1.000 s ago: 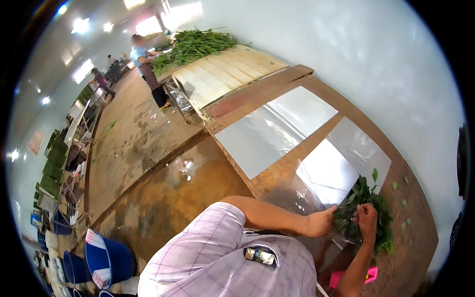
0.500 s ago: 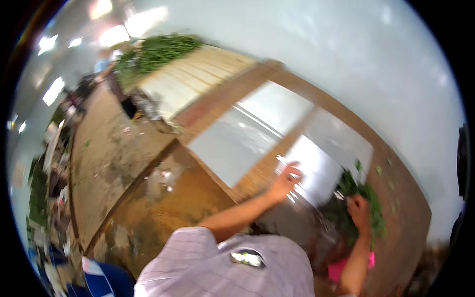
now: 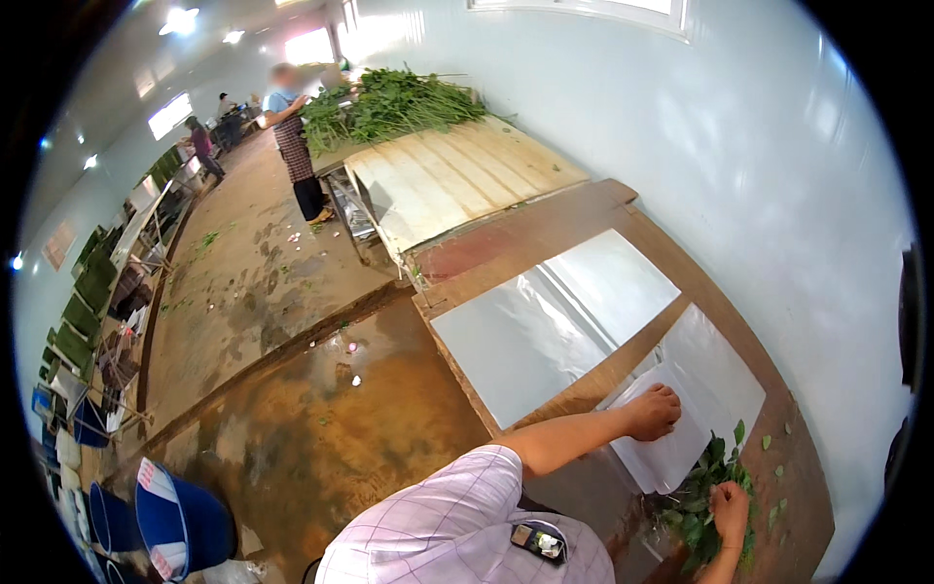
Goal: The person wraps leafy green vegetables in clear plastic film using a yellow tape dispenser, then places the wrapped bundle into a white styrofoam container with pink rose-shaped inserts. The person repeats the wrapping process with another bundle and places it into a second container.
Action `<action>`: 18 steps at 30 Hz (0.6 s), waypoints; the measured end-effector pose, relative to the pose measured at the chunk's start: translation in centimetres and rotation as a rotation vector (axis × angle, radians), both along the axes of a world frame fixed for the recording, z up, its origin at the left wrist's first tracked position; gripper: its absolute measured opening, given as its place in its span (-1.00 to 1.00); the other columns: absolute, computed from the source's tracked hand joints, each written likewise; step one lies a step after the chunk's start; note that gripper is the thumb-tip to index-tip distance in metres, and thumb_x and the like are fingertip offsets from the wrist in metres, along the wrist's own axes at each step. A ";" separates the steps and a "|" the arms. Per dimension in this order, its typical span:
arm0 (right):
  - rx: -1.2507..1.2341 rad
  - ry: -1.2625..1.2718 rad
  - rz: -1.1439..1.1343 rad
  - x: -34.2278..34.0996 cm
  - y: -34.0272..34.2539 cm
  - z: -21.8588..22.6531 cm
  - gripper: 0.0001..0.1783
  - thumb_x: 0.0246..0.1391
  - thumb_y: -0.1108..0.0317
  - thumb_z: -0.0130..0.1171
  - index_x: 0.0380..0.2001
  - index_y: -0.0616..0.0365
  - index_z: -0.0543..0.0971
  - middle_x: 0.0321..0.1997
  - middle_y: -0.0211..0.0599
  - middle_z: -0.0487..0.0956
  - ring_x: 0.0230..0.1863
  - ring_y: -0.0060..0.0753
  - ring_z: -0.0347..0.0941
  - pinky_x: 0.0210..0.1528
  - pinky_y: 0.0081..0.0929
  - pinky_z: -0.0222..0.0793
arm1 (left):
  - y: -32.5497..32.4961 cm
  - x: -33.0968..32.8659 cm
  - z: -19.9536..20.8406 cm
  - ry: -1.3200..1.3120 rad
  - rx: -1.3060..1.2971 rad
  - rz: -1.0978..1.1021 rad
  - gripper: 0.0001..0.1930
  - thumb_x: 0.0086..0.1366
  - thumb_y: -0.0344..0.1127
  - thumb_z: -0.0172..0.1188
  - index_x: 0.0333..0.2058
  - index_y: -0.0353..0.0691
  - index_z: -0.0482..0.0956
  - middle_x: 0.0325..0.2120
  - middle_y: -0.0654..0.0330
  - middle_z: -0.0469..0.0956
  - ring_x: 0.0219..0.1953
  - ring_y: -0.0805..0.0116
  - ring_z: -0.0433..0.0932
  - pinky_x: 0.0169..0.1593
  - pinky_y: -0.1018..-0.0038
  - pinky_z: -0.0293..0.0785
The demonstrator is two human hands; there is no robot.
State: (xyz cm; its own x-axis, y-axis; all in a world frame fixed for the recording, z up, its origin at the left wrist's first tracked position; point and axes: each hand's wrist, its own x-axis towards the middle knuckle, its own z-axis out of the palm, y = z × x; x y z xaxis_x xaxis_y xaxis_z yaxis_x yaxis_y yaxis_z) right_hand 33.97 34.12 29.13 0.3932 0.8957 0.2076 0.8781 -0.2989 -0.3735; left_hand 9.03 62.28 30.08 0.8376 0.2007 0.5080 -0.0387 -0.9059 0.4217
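Note:
My left hand [image 3: 654,414] lies over a whitish plastic sheet [image 3: 671,453] on the brown table. Its fingers are curled, and what they hold, if anything, is hidden. The sheet partly overlaps another clear plastic sheet [image 3: 725,375]. Lower right, my right hand [image 3: 730,511] is closed at a bunch of green leafy stems [image 3: 696,521], its fingers bent in among the leaves. Part of the bunch sits beside the near edge of the whitish sheet. Further left on the table, two more glossy sheets [image 3: 516,341] lie flat side by side.
Beyond the brown table [image 3: 584,389] stands a pale slatted table [image 3: 457,175] heaped with leafy stems [image 3: 399,102]. A person in an apron [image 3: 292,146] stands beside it. Blue buckets [image 3: 185,521] stand lower left on the wet floor [image 3: 321,428]. A pale wall [image 3: 778,175] runs along the right.
My left hand has gone from a raised plastic edge to lying curled on the whitish sheet, which now lies flatter. My right hand stays by the leaves. The whole view has shifted and become sharper.

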 end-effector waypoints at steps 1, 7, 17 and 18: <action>-0.024 -0.045 -0.020 -1.2 0.0 1.3 -0.80 0.12 0.41 0.13 -0.54 0.25 0.45 -0.62 -0.29 0.43 -0.61 -0.45 0.32 -0.50 -0.41 0.25 | 0.1 0.3 -0.5 -0.008 0.018 0.008 -0.77 0.07 -0.17 0.22 -0.45 -0.22 0.52 -0.29 0.12 0.45 -0.06 0.17 0.36 0.05 0.25 0.21; -0.085 0.588 0.249 -19.0 4.3 12.5 -0.74 0.09 0.36 0.06 -0.17 0.26 0.50 -0.25 -0.15 0.54 -0.20 -0.22 0.48 -0.15 -0.37 0.37 | 0.0 0.1 -0.2 0.105 0.042 -0.013 -0.78 0.10 -0.19 0.20 -0.39 -0.22 0.54 -0.28 0.11 0.42 -0.08 0.17 0.35 0.04 0.27 0.23; 0.609 0.549 -0.956 -3.0 -25.2 0.5 -0.67 0.21 0.27 0.01 -0.06 0.27 0.44 -0.19 -0.20 0.52 -0.20 -0.31 0.45 -0.13 -0.41 0.40 | 1.3 2.7 -2.2 0.333 0.398 -0.043 -0.75 0.24 -0.16 0.03 -0.43 -0.24 0.49 -0.39 0.01 0.42 -0.29 0.09 0.39 -0.19 0.16 0.29; 0.517 0.342 -0.966 -2.9 -24.5 -0.5 -0.70 0.19 0.28 0.03 -0.10 0.26 0.46 -0.29 -0.27 0.51 -0.29 -0.38 0.43 -0.22 -0.46 0.39 | 3.8 1.5 -6.7 0.020 0.304 0.068 -0.78 0.24 -0.21 0.01 -0.45 -0.22 0.50 -0.44 0.03 0.40 -0.33 0.11 0.37 -0.23 0.16 0.28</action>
